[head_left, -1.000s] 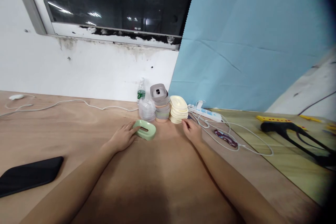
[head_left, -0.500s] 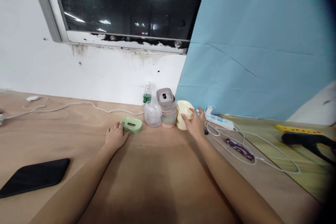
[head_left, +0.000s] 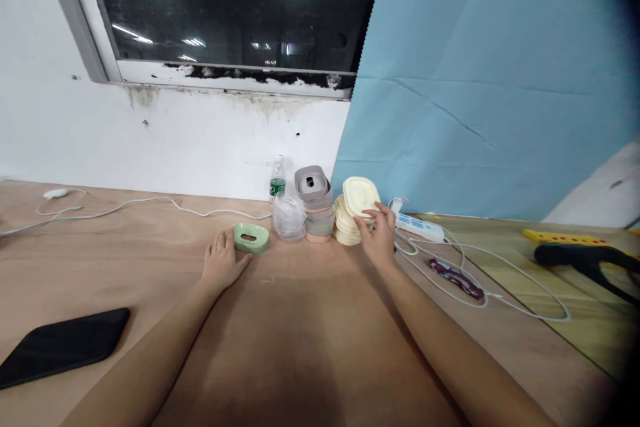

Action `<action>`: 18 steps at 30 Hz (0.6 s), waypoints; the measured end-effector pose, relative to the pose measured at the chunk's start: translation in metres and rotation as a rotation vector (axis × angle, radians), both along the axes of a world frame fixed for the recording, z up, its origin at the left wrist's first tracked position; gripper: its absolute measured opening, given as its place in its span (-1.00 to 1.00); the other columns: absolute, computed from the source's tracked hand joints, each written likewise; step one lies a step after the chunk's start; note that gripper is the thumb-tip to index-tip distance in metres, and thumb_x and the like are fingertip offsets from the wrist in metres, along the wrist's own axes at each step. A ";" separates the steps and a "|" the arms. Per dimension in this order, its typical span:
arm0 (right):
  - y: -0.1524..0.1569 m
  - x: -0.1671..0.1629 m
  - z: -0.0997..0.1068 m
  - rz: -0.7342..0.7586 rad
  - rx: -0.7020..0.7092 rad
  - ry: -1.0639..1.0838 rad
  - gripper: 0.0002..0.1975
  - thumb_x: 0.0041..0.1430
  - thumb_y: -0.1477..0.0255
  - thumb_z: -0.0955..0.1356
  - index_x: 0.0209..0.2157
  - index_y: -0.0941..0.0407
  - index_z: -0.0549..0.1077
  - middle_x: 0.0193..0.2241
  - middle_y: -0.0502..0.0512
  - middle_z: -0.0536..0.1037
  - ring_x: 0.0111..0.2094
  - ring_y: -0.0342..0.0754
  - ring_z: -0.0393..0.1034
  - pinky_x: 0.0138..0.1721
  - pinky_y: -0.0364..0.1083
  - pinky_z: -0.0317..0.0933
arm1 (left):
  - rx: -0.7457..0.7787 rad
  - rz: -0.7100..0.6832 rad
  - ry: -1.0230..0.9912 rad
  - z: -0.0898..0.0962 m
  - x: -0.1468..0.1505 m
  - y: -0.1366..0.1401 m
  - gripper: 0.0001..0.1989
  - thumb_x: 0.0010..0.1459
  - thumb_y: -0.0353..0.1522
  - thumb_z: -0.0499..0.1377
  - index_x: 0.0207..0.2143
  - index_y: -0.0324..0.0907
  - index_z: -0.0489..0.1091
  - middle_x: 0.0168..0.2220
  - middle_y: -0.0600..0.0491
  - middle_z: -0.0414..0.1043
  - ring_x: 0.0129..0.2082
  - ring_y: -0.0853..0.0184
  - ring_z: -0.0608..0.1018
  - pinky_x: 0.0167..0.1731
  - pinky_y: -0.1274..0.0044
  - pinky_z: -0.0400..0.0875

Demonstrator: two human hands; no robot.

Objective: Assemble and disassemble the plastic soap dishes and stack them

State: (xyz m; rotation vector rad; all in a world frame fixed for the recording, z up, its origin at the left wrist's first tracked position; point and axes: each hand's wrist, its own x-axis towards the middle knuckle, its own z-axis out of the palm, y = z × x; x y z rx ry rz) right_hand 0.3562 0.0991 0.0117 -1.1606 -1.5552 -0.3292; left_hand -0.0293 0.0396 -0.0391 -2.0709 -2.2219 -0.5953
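Note:
My right hand (head_left: pixel 379 235) grips the edge of a cream square lid (head_left: pixel 361 196) between thumb and fingers. The lid is tilted above a stack of cream pieces (head_left: pixel 345 230). My left hand (head_left: pixel 223 260) lies on the table with its fingers out, beside a green oval soap dish (head_left: pixel 251 238) with a slot in its middle. Left of the cream stack stands a pile of grey and peach containers (head_left: pixel 319 219), topped by a grey one with a slot. Next to that pile sit clear plastic cups or lids (head_left: pixel 289 219).
A plastic bottle (head_left: pixel 277 180) with a green label stands against the wall. A black phone-like slab (head_left: pixel 65 345) lies at the left. On the right are a white power strip (head_left: pixel 420 227), looped white cables, a maroon patterned item (head_left: pixel 457 279) and a black-handled tool (head_left: pixel 575 260).
My right hand has taken hold of the top cream lid and lifted it off the stack, tilting it. My left hand has barely moved beside the green dish.

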 end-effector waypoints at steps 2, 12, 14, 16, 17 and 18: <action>-0.008 0.003 -0.004 -0.013 0.082 -0.026 -0.73 0.17 0.23 0.30 -0.18 0.11 0.37 0.08 0.31 0.22 0.21 0.21 0.07 0.17 0.23 0.04 | 0.057 -0.007 -0.015 0.003 0.001 -0.001 -0.10 0.12 0.09 0.00 0.31 -0.32 -0.11 0.31 -0.35 -0.07 0.28 -0.10 0.07 0.16 0.11 0.01; -0.062 -0.042 -0.041 0.560 -0.158 -0.428 -0.75 0.00 0.28 0.38 -0.26 0.05 0.36 0.04 0.25 0.29 0.18 0.24 0.15 0.13 0.21 0.15 | 0.170 -0.481 -0.472 0.020 0.012 -0.017 -0.52 0.30 -0.11 -0.14 0.10 -0.17 0.25 -0.16 -0.05 0.50 -0.17 0.25 0.52 -0.10 0.42 0.37; -0.070 -0.058 -0.038 0.640 -0.197 -0.445 -0.73 0.00 0.31 0.39 -0.23 0.06 0.35 0.09 0.27 0.26 0.18 0.20 0.16 0.12 0.15 0.16 | 0.100 -0.551 -0.543 0.021 0.016 -0.021 -0.49 0.31 -0.10 -0.15 0.15 -0.19 0.21 -0.27 -0.01 0.52 -0.27 0.28 0.54 -0.19 0.45 0.39; -0.078 -0.069 -0.034 0.722 -0.245 -0.458 -0.72 0.01 0.35 0.40 -0.21 0.07 0.34 0.11 0.28 0.26 0.17 0.16 0.18 0.11 0.10 0.17 | 0.068 -0.601 -0.532 0.023 0.018 -0.024 -0.47 0.30 -0.10 -0.14 0.16 -0.21 0.21 -0.31 0.01 0.52 -0.31 0.27 0.54 -0.24 0.46 0.39; -0.081 -0.073 -0.032 0.757 -0.280 -0.457 -0.72 0.01 0.37 0.40 -0.21 0.07 0.33 0.11 0.29 0.26 0.16 0.14 0.19 0.11 0.08 0.17 | 0.051 -0.619 -0.501 0.025 0.019 -0.025 -0.47 0.29 -0.09 -0.13 0.14 -0.21 0.25 -0.33 0.01 0.52 -0.32 0.27 0.53 -0.26 0.46 0.39; -0.084 -0.077 -0.031 0.786 -0.321 -0.450 -0.73 0.01 0.38 0.40 -0.22 0.07 0.33 0.12 0.29 0.26 0.15 0.12 0.21 0.09 0.06 0.18 | 0.027 -0.635 -0.459 0.027 0.020 -0.026 -0.48 0.28 -0.08 -0.11 0.10 -0.20 0.30 -0.34 0.01 0.52 -0.34 0.27 0.53 -0.29 0.47 0.38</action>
